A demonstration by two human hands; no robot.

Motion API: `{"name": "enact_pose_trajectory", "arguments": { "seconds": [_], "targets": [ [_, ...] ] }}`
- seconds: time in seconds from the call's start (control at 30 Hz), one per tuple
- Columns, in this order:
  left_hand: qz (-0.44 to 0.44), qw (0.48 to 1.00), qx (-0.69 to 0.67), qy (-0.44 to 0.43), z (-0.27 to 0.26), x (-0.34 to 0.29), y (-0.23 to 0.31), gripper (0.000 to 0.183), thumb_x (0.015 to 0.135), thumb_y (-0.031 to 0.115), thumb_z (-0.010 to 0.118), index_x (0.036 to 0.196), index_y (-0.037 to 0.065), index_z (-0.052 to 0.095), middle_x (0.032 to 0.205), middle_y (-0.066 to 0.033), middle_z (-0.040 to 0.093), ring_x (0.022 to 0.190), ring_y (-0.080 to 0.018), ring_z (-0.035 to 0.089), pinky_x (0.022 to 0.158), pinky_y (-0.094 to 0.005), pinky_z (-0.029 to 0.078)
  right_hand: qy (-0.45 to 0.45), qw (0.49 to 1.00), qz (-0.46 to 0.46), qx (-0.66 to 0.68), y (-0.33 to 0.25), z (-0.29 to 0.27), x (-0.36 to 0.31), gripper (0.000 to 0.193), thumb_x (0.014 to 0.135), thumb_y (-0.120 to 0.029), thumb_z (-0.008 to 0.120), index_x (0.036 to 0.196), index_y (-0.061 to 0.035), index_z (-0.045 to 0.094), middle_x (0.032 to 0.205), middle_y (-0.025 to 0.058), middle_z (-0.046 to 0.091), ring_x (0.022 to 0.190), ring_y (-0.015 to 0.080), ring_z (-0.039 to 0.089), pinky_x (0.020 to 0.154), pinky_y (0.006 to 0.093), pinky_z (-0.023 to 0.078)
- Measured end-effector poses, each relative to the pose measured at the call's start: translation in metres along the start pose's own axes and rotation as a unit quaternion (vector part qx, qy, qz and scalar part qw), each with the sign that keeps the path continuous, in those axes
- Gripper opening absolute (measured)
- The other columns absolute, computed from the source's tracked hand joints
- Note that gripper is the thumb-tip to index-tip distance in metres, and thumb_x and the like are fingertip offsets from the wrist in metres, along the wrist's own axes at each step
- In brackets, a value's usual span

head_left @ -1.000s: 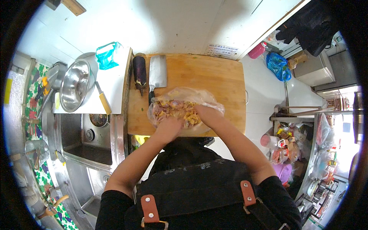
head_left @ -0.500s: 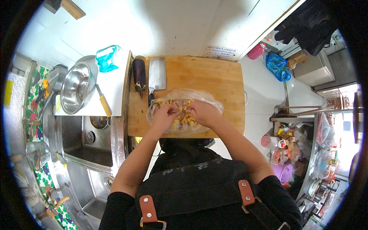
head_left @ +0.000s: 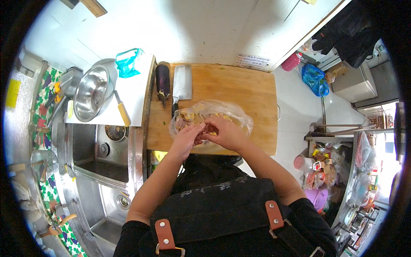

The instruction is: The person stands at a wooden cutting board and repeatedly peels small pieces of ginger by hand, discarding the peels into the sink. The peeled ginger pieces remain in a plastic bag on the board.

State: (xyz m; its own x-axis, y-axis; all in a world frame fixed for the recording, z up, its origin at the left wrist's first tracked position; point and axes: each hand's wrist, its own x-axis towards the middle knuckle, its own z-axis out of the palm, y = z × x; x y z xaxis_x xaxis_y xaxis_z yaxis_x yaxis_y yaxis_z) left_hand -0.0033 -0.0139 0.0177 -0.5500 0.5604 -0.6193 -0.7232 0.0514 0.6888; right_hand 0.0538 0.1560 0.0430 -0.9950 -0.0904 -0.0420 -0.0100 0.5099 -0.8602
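Note:
A clear plastic bag (head_left: 244,121) lies spread on a wooden cutting board (head_left: 231,83), with pinkish and yellow food pieces (head_left: 186,120) that look like raw meat in it. Over the bag's near side my left hand (head_left: 188,139) has its fingers drawn together. My right hand (head_left: 225,133) meets it from the right, fingers bent and pinched close to the left fingertips. Whatever lies between the fingers is mostly hidden. Beyond the bag, a cleaver (head_left: 183,82) rests flat, its black handle pointing toward me. Left of it lies a dark purple eggplant (head_left: 163,81).
Left of the board, a white counter holds a steel bowl (head_left: 91,93), a yellow-handled knife (head_left: 123,112) and a blue-and-white package (head_left: 129,63). A steel sink (head_left: 107,171) sits nearer me. To the right are a blue bag (head_left: 315,80) on the floor and a cluttered shelf (head_left: 329,167).
My hands have come out of the food pieces toward me, and their fingertips have drawn together. The whole view has shifted slightly; cleaver and eggplant stay in place on the board.

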Motion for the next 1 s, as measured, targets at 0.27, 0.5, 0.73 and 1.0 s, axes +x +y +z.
{"name": "enact_pose_trajectory", "arguments": {
  "seconds": [0.27, 0.5, 0.73, 1.0],
  "targets": [
    [0.013, 0.998, -0.063, 0.004, -0.003, 0.005, -0.012, 0.022, 0.091, 0.028, 0.054, 0.095, 0.008, 0.064, 0.092, -0.0016, 0.066, 0.083, -0.0111, 0.060, 0.072, -0.0245, 0.045, 0.057, 0.998, -0.011, -0.016, 0.009, 0.012, -0.006, 0.027, 0.078, -0.016, 0.061, 0.104, -0.0076, 0.058, 0.092, 0.0126, 0.061, 0.080, 0.0272, 0.062, 0.072, 0.0355, 0.050],
    [0.043, 0.999, -0.034, 0.002, -0.004, -0.003, 0.000, 0.018, 0.090, 0.019, 0.054, 0.099, 0.006, 0.062, 0.095, -0.0037, 0.064, 0.085, -0.0125, 0.059, 0.076, -0.0248, 0.043, 0.088, 0.990, 0.107, 0.040, 0.001, 0.001, -0.006, 0.034, 0.078, -0.018, 0.065, 0.110, -0.0094, 0.058, 0.087, 0.0090, 0.062, 0.078, 0.0208, 0.063, 0.069, 0.0331, 0.051],
    [0.163, 0.953, 0.251, -0.035, -0.006, -0.006, 0.001, 0.018, 0.090, 0.016, 0.055, 0.100, 0.002, 0.061, 0.089, 0.0000, 0.060, 0.082, -0.0086, 0.052, 0.075, -0.0246, 0.041, 0.043, 0.997, -0.016, -0.070, -0.009, -0.006, -0.008, 0.031, 0.079, -0.023, 0.066, 0.109, -0.0168, 0.062, 0.087, 0.0052, 0.063, 0.078, 0.0232, 0.062, 0.067, 0.0343, 0.050],
    [0.212, 0.896, 0.390, 0.009, -0.004, -0.016, 0.003, 0.019, 0.085, 0.019, 0.060, 0.089, 0.000, 0.058, 0.070, -0.0060, 0.055, 0.065, -0.0145, 0.050, 0.061, -0.0300, 0.042, 0.032, 0.983, -0.098, -0.151, 0.007, -0.004, -0.001, 0.020, 0.078, -0.021, 0.066, 0.096, -0.0116, 0.068, 0.087, 0.0064, 0.066, 0.080, 0.0262, 0.063, 0.069, 0.0350, 0.051]
  ]
}}
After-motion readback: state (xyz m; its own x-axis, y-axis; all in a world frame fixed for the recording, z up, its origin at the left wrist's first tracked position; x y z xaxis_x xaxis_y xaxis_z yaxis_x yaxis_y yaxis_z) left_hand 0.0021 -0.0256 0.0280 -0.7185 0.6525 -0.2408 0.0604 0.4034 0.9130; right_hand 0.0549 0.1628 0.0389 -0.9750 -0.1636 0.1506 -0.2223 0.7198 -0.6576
